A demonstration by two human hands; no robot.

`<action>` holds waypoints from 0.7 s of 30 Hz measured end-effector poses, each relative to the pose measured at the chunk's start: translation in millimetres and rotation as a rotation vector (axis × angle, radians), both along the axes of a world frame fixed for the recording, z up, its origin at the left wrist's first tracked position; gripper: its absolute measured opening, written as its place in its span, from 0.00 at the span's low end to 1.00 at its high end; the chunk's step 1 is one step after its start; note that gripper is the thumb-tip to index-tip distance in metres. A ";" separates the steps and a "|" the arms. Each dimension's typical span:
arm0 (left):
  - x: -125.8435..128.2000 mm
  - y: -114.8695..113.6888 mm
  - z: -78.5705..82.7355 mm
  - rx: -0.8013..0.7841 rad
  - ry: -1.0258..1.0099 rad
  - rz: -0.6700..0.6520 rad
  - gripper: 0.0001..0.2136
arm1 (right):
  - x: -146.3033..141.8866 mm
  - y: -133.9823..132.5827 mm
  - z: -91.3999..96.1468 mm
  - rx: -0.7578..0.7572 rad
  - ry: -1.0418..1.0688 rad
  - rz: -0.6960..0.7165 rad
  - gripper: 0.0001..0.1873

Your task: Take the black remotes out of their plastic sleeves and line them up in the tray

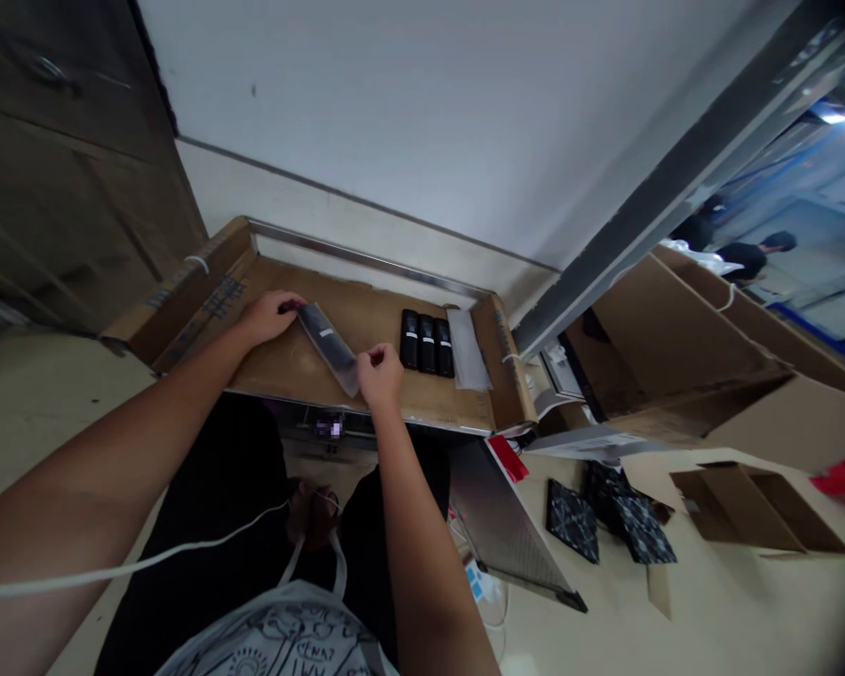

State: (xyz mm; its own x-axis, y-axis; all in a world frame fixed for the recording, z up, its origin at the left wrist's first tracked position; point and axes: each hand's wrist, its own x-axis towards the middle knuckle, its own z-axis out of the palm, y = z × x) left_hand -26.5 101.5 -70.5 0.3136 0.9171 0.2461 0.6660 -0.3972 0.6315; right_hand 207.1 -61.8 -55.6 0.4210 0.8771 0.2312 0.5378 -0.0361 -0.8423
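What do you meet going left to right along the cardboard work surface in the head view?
Left hand gripping one end of a clear-bagged dark item → right hand pinching its other end → three black devices set side by side → clear plastic sleeve → upright cardboard flap.

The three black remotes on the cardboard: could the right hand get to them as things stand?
Probably yes: the right hand lies just beside the black remotes, bare cardboard between, though it pinches the bagged remote.
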 end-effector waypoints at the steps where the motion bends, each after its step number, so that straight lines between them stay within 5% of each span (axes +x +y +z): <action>1: 0.0 -0.9 0.4 0.009 0.001 -0.021 0.18 | -1.3 0.0 0.6 0.006 -0.020 -0.005 0.06; 7: -1.8 -1.8 -2.6 0.028 -0.040 -0.007 0.16 | -15.0 -3.4 5.8 -0.015 -0.357 0.068 0.20; 12: 3.0 -9.6 4.0 -0.014 -0.155 0.010 0.14 | -19.3 -4.7 9.9 -0.066 -0.455 0.086 0.19; 21: 40.0 -44.8 63.5 -0.251 -0.965 -0.012 0.13 | -8.5 -5.0 9.1 -0.133 -0.211 0.136 0.23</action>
